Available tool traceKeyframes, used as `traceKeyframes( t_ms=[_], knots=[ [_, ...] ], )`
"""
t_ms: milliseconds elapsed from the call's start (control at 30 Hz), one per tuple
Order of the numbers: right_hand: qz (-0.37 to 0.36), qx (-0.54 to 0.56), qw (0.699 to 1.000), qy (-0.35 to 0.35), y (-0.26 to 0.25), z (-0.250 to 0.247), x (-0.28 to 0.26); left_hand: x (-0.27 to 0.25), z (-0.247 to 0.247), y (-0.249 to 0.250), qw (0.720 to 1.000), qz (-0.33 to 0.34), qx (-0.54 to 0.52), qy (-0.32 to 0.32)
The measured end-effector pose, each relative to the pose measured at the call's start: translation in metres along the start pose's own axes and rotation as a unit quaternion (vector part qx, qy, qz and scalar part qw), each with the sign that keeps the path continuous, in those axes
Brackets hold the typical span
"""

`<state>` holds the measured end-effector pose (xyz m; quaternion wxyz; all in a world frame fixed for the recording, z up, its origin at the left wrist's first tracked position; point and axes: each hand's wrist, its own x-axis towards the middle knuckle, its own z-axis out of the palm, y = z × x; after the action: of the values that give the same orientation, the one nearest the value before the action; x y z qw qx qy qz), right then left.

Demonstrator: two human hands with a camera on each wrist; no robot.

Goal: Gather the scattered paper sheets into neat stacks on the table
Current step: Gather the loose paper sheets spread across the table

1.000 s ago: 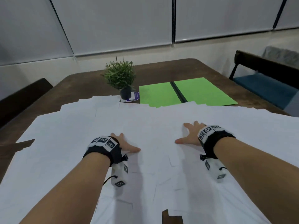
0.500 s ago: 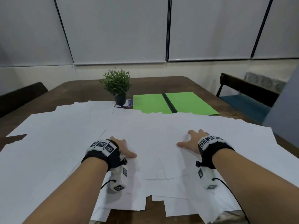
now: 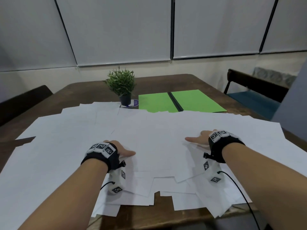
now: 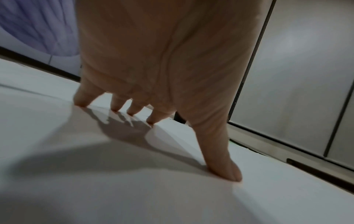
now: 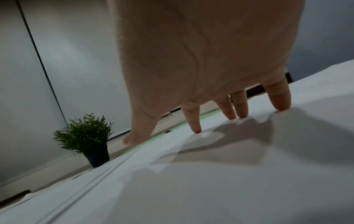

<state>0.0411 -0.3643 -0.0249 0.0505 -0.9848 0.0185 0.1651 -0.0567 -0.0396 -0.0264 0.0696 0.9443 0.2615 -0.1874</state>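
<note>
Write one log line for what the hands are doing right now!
left hand: fingertips pressing paper sheets | right hand: fingertips pressing sheets | sheets: scattered, overlapping, unstacked | table: plant, green folder behind

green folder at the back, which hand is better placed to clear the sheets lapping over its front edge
Right. The right hand presses the white sheets nearly in line with the green folder; the left hand lies nearer the person and off to the side, closer to the potted plant.

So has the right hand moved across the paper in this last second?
No. The right hand sits just as far short of the green folder as before, flat on the paper sheets; only the head camera shifted.
</note>
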Motion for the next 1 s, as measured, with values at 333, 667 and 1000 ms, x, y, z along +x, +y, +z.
traceKeyframes(
  t_ms=[333, 667, 1000],
  knots=[
    [0.023, 0.112, 0.993, 0.010, -0.028, -0.004, -0.003, 0.000, 0.006, 0.027, 0.997, 0.000, -0.055, 0.049],
    [0.007, 0.051, 0.999, -0.004, -0.032, 0.001, -0.004, 0.012, 0.001, 0.024, 0.970, 0.026, -0.227, 0.083],
    [-0.029, 0.047, 0.998, -0.005, -0.033, -0.016, -0.004, 0.006, 0.011, 0.044, 0.921, 0.082, -0.373, 0.072]
  ],
)
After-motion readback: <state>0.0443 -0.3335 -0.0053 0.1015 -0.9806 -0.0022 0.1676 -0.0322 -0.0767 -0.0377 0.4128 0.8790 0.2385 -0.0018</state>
